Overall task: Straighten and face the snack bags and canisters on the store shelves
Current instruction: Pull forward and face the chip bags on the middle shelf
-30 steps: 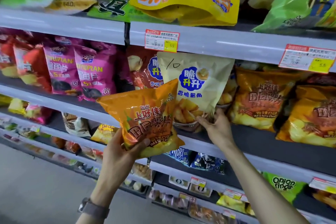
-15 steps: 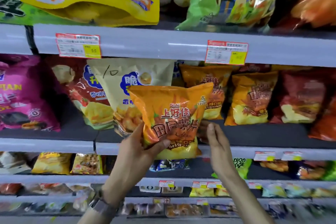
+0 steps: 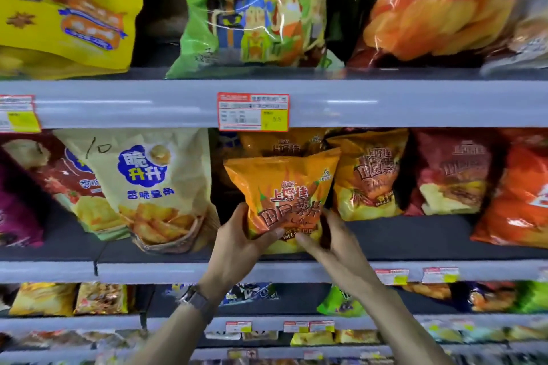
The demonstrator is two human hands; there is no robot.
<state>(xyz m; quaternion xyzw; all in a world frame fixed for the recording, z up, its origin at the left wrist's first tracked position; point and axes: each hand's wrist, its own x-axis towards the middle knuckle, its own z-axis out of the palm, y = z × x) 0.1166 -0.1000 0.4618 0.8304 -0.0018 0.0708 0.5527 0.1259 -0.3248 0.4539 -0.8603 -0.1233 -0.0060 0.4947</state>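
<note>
An orange chip bag [image 3: 284, 190] stands upright at the front of the middle shelf [image 3: 148, 271], face forward. My left hand [image 3: 241, 241] grips its lower left corner, thumb across the front. My right hand [image 3: 332, 241] holds its lower right corner, thumb on the front. Another orange bag of the same kind [image 3: 278, 142] stands right behind it. A matching orange bag [image 3: 367, 175] leans to its right. A cream bag of potato wedges [image 3: 148, 187] leans to its left.
Red bags [image 3: 450, 172] and an orange-red bag [image 3: 519, 198] fill the shelf's right side. Above, a price tag [image 3: 253, 112] hangs on the upper shelf edge under yellow, green [image 3: 252, 9] and red bags. Lower shelves hold several small packs.
The view swung right and closer. My left hand carried the orange bag right and set it into the shelf in front of its twin. My right hand left the cream bag and took hold of its corner.
</note>
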